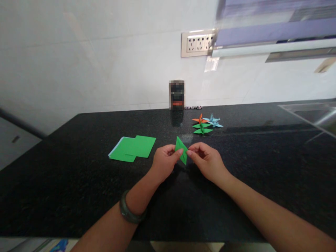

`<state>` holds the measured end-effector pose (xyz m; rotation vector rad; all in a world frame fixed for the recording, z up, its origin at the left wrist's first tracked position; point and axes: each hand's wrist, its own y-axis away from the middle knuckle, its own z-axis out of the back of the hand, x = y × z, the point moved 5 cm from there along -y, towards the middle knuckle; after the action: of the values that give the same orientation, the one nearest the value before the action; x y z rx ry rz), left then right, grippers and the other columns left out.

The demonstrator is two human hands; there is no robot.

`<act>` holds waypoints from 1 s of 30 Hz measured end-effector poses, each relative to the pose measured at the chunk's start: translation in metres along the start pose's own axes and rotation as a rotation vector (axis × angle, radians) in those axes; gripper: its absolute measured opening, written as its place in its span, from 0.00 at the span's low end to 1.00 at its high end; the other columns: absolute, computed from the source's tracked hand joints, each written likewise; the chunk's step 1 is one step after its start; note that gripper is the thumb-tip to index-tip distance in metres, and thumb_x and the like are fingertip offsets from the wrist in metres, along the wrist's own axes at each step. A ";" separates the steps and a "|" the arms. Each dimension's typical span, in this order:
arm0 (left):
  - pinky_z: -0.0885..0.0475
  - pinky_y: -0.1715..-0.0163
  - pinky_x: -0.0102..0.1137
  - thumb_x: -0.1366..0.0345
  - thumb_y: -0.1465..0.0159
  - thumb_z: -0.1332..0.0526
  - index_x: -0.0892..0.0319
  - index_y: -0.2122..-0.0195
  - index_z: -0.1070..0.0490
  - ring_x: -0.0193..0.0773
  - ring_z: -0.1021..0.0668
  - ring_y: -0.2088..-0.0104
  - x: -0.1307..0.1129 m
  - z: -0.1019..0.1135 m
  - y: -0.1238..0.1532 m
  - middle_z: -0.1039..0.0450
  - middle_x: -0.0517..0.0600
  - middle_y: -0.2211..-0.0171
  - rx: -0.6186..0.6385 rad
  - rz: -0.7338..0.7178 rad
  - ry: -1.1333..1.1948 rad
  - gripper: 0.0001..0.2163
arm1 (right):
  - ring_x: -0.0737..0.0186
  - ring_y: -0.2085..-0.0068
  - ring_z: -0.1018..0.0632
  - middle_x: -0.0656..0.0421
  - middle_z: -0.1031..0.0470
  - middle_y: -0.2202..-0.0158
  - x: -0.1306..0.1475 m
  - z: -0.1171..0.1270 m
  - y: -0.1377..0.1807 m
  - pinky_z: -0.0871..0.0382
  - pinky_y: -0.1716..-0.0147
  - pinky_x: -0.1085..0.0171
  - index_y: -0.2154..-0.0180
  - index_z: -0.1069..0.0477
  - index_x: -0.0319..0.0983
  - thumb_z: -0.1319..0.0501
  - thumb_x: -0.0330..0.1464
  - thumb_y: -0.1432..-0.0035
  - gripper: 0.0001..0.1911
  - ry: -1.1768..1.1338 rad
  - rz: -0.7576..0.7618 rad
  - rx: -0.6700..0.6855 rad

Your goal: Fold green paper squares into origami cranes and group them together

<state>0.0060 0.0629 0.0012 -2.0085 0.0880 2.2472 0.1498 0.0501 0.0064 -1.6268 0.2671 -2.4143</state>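
A small piece of folded green paper, diamond-shaped, is held up above the dark counter between both hands. My left hand pinches its left side, with the thumb lying across the front. At its right corner, the thumb and fingers of my right hand are closed on the edge. Fingertips behind the paper are hidden. Left of my left hand lie green paper sheets, overlapping, with a pale blue edge showing underneath. Beyond my right hand stand several folded paper cranes, in green, orange and light blue.
A black speckled counter runs along a white tiled wall. Against the wall stands a blurred-out upright object, with a small beaded strand beside it. A sink is set in at the right. Wall sockets sit above.
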 end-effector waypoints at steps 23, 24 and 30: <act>0.44 0.80 0.25 0.62 0.45 0.41 0.61 0.79 0.27 0.30 0.36 0.80 -0.009 -0.006 0.010 0.38 0.44 0.84 -0.033 -0.208 -0.411 0.11 | 0.68 0.78 0.29 0.61 0.29 0.81 0.017 0.003 0.004 0.40 0.77 0.69 0.80 0.32 0.37 0.42 0.27 0.51 0.07 0.427 0.156 -0.119; 0.44 0.79 0.25 0.62 0.45 0.41 0.61 0.80 0.27 0.30 0.36 0.80 -0.011 -0.007 0.011 0.38 0.44 0.84 -0.045 -0.232 -0.433 0.11 | 0.67 0.78 0.29 0.60 0.29 0.81 0.018 0.002 0.004 0.39 0.77 0.69 0.80 0.32 0.37 0.42 0.27 0.51 0.08 0.448 0.172 -0.131; 0.44 0.81 0.26 0.61 0.45 0.42 0.62 0.78 0.27 0.30 0.36 0.81 -0.006 -0.004 0.007 0.37 0.44 0.84 -0.061 -0.132 -0.309 0.11 | 0.66 0.74 0.27 0.58 0.26 0.77 0.025 -0.002 0.007 0.36 0.73 0.68 0.74 0.28 0.37 0.44 0.28 0.47 0.08 0.400 0.318 -0.082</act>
<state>0.0098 0.0547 0.0065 -1.6145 -0.1395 2.4662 0.1397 0.0362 0.0264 -1.0167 0.6440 -2.4738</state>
